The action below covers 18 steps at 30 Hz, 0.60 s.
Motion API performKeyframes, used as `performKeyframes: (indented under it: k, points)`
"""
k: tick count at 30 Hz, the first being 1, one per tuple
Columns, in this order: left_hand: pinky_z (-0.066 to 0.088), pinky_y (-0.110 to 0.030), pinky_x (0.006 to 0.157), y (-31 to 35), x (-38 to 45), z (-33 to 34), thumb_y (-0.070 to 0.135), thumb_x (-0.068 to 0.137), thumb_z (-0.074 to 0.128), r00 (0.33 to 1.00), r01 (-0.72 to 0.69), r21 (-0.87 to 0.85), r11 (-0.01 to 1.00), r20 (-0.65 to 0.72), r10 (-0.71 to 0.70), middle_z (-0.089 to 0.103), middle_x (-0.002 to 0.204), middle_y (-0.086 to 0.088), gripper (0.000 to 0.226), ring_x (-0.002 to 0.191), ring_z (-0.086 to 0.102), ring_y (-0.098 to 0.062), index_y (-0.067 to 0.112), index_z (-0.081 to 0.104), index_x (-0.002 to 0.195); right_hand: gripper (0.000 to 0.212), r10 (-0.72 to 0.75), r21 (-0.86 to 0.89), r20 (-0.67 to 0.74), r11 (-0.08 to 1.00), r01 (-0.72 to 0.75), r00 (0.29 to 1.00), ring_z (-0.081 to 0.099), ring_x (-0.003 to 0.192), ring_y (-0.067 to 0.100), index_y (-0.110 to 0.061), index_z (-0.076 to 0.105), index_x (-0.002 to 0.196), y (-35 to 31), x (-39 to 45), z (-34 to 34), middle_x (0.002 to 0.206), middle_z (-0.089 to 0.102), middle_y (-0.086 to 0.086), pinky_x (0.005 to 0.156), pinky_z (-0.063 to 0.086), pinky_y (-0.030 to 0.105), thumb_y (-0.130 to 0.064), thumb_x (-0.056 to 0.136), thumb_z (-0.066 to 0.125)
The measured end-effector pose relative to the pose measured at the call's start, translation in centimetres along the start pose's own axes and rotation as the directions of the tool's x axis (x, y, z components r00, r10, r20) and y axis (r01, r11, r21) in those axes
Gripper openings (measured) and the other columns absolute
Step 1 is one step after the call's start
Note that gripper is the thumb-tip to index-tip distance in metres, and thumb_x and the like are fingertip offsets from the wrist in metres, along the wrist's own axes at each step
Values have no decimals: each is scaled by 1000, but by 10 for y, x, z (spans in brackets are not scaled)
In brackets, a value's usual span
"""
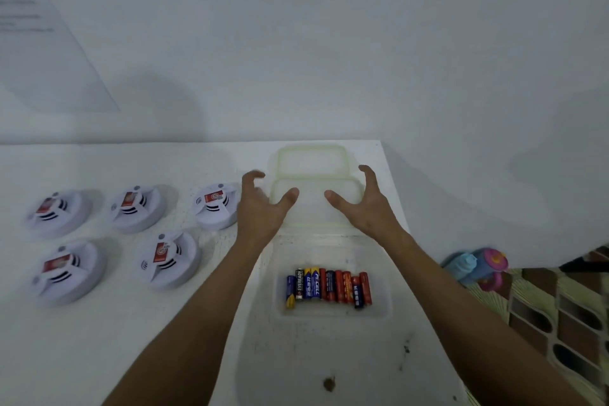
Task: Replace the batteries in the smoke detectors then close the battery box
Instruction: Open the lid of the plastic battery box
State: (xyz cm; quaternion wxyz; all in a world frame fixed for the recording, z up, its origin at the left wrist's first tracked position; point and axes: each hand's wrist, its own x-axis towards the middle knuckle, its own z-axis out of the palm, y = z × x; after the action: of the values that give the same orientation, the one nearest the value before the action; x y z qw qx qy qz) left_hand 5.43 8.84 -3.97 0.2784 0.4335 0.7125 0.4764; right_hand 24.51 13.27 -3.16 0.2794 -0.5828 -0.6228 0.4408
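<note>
Here, at the left of the white table (99, 356), five smoke detectors (168, 259) lie in two rows, three behind and two in front, all well apart from the box. Next comes the left hand (260, 204), fingers spread and bent, holding nothing; it hovers at the left edge of the clear lid (313, 171), and I cannot tell whether the fingertips touch it. The lid lies flat, just beyond the open battery box (333, 310), in which a row of batteries (329, 287) lies side by side along the floor. Then the right hand (365, 204), likewise spread, clawed and empty, poised at the lid's right edge. Off the table to the right sits a pink and blue toy (474, 267) on a patterned floor.

Judging by the hands, the lid is about to be picked up or has only just been put down; which, I cannot say. If it goes on now and the detectors have not had fresh cells, the box would be closed too soon. A lid set on crooked could also ride on the rim and fail to seat. The table's right edge runs close beside both box and lid, so a careless nudge from the right hand could push either over it.
</note>
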Motion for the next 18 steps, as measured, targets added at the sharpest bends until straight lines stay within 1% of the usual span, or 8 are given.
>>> performKeyframes:
  k: [2,5,7,9,12,15,16,18]
  points:
    - [43,-27,68,6,5,-4,40,79,75,996,-86,85,993,11,86,55,87,-4,61,82,52,-15,25,41,127,99,-26,-16,-2,1000,26,1000,31,145,26,-34,5,156,-1,2,-2,161,27,7,104,31,30,-56,84,69]
    - [36,-22,87,10,9,-9,43,85,69,988,-125,170,977,111,108,52,135,1,71,115,48,-12,24,34,144,96,-42,-78,15,996,43,999,27,145,26,-38,1,157,0,4,1,158,26,9,112,28,36,-58,87,64]
    - [32,-20,91,8,8,-10,46,86,66,985,-143,205,968,127,119,44,146,2,75,126,45,-14,23,30,147,89,-83,-229,-16,970,77,996,25,142,30,-39,3,156,0,5,4,152,26,10,113,27,42,-59,90,58]
    - [32,-21,94,7,6,-8,49,85,65,990,-106,190,976,109,86,41,149,-1,79,132,42,-18,21,27,149,82,-224,-430,-24,882,192,974,22,142,29,-37,4,157,0,7,3,156,22,7,113,26,46,-56,94,53]
    - [33,-26,98,11,-1,-7,53,84,64,996,-47,156,987,84,34,36,152,-5,89,135,39,-22,20,16,152,73,-316,-436,125,834,338,940,30,143,22,-37,3,157,-4,14,-3,155,38,4,115,23,42,-47,100,49]
    - [38,-37,104,6,-10,-6,63,77,65,990,56,154,987,117,-74,31,155,-9,108,135,41,-27,25,-2,153,70,-303,-399,95,861,315,948,36,137,25,-35,11,157,-4,15,-2,148,46,4,112,28,40,-47,99,50]
    - [44,-40,101,4,-11,-5,67,74,66,984,93,164,982,135,-116,33,154,-10,114,130,47,-30,27,-6,152,71,-292,-409,48,867,285,955,37,134,27,-32,14,157,-3,13,1,145,47,6,110,30,41,-47,99,51]
    - [58,-40,80,3,-10,-3,68,72,67,972,141,145,979,168,-165,47,143,-12,115,106,64,-30,30,-8,151,75,-225,-368,-14,907,204,974,37,130,30,-29,19,156,-2,10,6,140,44,10,107,34,41,-51,95,56]
